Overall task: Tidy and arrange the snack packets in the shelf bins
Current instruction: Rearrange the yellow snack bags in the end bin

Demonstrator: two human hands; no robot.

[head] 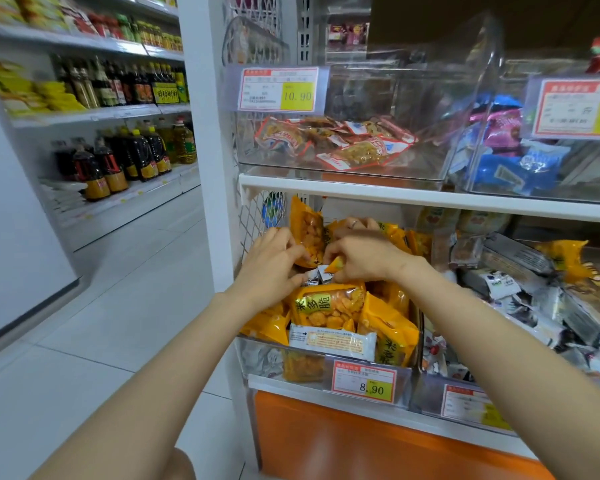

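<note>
Pale floor tiles [118,323] are reflecting light; white aisle shelving [94,116] on the left is carrying sauce and oil bottles [140,157].

I have a single view, from the wide-angle camera on the person's head. It faces forward and down, close onto a clear plastic shelf bin [262,358] of orange-yellow snack packets [326,306]. White store shelves of dark bottles [118,114] curve away at left, probably lens distortion.
</note>
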